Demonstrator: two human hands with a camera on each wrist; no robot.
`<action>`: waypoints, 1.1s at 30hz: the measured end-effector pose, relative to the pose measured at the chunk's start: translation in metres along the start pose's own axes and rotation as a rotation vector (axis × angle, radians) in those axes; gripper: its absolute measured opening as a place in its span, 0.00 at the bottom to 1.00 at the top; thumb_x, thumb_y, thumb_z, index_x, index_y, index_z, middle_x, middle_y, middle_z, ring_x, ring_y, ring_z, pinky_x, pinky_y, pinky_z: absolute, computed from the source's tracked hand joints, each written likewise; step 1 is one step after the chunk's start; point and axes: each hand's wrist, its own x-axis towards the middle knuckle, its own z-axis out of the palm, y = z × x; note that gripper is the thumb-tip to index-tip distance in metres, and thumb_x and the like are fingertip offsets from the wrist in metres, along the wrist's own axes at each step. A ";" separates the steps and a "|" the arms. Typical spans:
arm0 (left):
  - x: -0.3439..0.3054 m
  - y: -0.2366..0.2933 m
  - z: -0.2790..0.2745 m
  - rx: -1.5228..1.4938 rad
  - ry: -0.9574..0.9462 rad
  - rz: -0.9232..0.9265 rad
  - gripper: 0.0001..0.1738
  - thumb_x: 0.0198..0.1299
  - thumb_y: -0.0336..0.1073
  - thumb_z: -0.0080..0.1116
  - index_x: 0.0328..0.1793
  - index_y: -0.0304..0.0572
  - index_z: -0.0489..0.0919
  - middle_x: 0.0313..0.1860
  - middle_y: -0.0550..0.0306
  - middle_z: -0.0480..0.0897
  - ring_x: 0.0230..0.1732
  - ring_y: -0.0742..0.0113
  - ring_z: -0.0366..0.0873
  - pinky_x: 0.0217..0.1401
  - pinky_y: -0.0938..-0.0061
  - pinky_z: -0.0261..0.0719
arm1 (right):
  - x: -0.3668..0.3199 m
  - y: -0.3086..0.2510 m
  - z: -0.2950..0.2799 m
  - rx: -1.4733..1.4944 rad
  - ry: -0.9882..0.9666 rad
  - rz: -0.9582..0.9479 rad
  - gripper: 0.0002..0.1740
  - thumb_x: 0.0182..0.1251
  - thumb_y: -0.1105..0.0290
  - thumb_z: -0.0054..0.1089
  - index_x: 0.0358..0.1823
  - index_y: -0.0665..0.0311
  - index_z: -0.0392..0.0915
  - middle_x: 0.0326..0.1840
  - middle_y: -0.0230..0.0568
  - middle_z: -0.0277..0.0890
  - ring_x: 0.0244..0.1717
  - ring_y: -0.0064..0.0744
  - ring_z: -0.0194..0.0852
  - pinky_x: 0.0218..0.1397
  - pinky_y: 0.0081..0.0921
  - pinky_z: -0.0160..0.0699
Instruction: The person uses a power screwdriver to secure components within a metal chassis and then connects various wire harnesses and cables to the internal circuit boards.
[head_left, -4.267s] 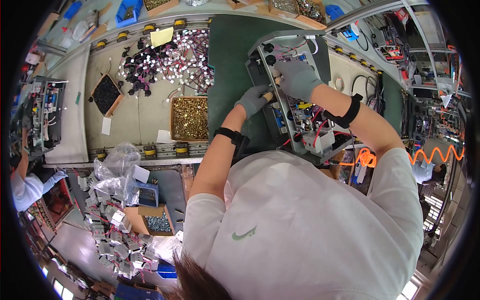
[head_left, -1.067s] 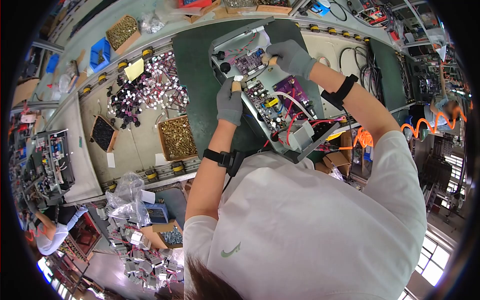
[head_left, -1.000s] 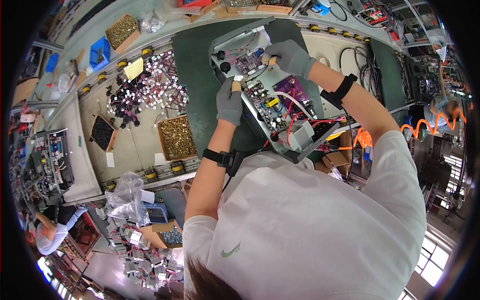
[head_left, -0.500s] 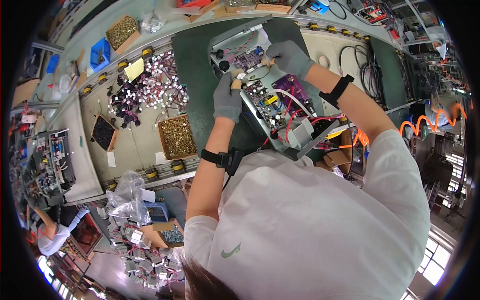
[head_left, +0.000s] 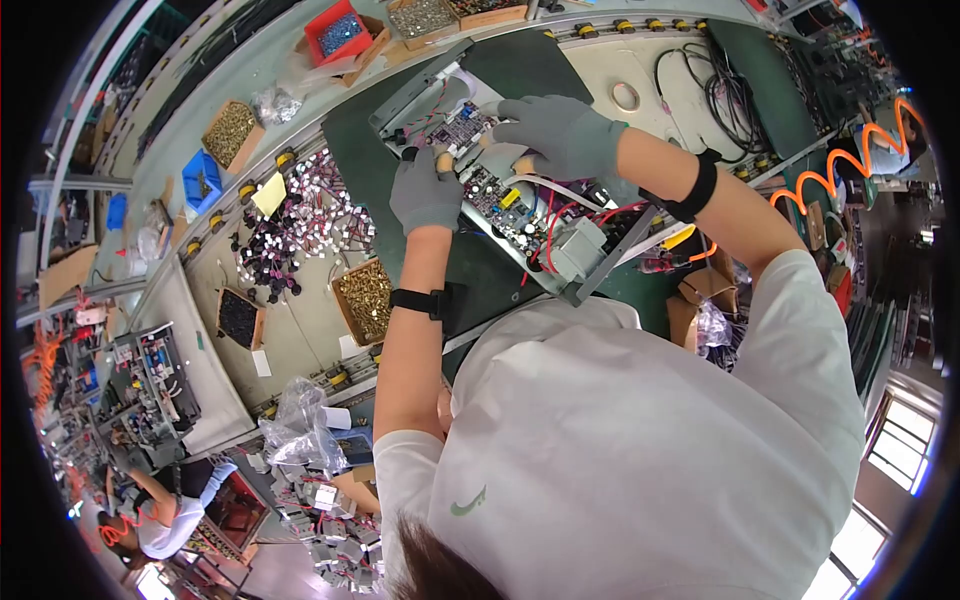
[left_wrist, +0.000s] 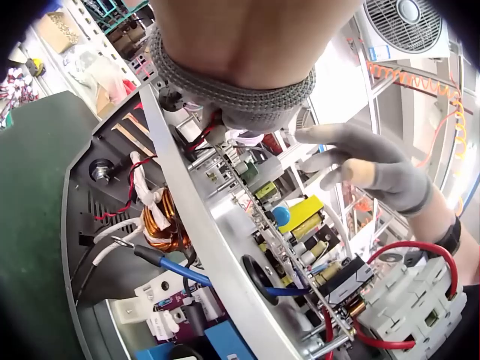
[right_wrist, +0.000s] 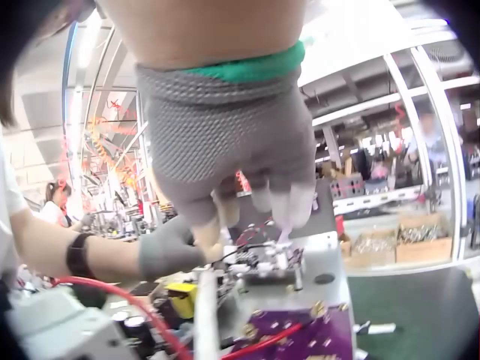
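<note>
Green-matted surface [head_left: 520, 65] bears an open chassis [head_left: 530, 215], with a brass-screw box [head_left: 365, 297] at its 8 o'clock. The left hand [head_left: 425, 195] has its fingers curled over the chassis wall. The right hand [head_left: 560, 132] has nearly straight fingers [right_wrist: 289, 210] touching the small board [head_left: 458, 128] at the chassis's 11 o'clock end.

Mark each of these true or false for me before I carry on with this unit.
1. The left hand and the right hand both wear grey gloves. True.
2. The open chassis lies on a green mat. True.
3. The box of brass screws sits on the right hand's side of the chassis. False: it sits on the left hand's side.
4. The red bin is empty. False: it holds small parts.
</note>
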 end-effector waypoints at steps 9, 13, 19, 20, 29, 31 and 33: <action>0.009 -0.017 0.003 -0.011 -0.049 0.126 0.13 0.45 0.32 0.54 0.40 0.47 0.77 0.32 0.49 0.78 0.39 0.51 0.75 0.39 0.60 0.74 | -0.115 -0.004 -0.019 0.272 0.190 0.160 0.16 0.56 0.65 0.59 0.47 0.55 0.75 0.54 0.38 0.69 0.52 0.41 0.68 0.53 0.35 0.70; 0.010 -0.005 -0.002 0.071 -0.056 0.176 0.14 0.43 0.29 0.51 0.41 0.43 0.76 0.34 0.48 0.79 0.40 0.48 0.73 0.42 0.59 0.72 | -0.149 -0.013 -0.004 0.532 0.208 0.351 0.15 0.56 0.65 0.59 0.45 0.58 0.76 0.51 0.40 0.72 0.48 0.42 0.71 0.50 0.34 0.71; 0.001 0.000 -0.004 0.097 -0.002 0.158 0.16 0.41 0.27 0.50 0.41 0.45 0.75 0.32 0.49 0.79 0.39 0.48 0.73 0.41 0.58 0.71 | -0.165 -0.011 0.043 0.816 0.380 0.427 0.11 0.58 0.68 0.54 0.41 0.63 0.78 0.42 0.43 0.75 0.42 0.42 0.72 0.43 0.30 0.73; 0.002 0.002 -0.003 0.103 -0.010 0.166 0.16 0.41 0.27 0.50 0.41 0.45 0.75 0.32 0.49 0.79 0.39 0.48 0.73 0.41 0.58 0.71 | -0.166 -0.010 0.048 0.827 0.419 0.427 0.11 0.59 0.69 0.53 0.41 0.64 0.78 0.40 0.44 0.75 0.40 0.41 0.72 0.42 0.28 0.73; 0.004 0.006 -0.005 0.230 0.013 0.287 0.15 0.41 0.27 0.52 0.40 0.46 0.75 0.30 0.51 0.79 0.35 0.49 0.73 0.37 0.58 0.71 | -0.161 -0.017 0.057 0.808 0.504 0.500 0.09 0.59 0.69 0.53 0.37 0.65 0.79 0.32 0.43 0.73 0.33 0.42 0.71 0.35 0.30 0.70; 0.002 0.009 -0.005 0.258 0.013 0.249 0.15 0.41 0.28 0.53 0.39 0.47 0.76 0.29 0.52 0.79 0.35 0.49 0.73 0.37 0.58 0.71 | -0.161 -0.017 0.060 0.826 0.518 0.498 0.09 0.59 0.69 0.53 0.37 0.65 0.78 0.32 0.44 0.72 0.33 0.42 0.71 0.34 0.30 0.69; 0.002 0.011 -0.005 0.283 0.016 0.208 0.14 0.41 0.28 0.53 0.39 0.48 0.76 0.28 0.52 0.79 0.35 0.49 0.73 0.37 0.58 0.71 | -0.160 -0.017 0.063 0.840 0.530 0.493 0.09 0.60 0.69 0.52 0.37 0.65 0.78 0.31 0.45 0.72 0.33 0.43 0.71 0.34 0.31 0.69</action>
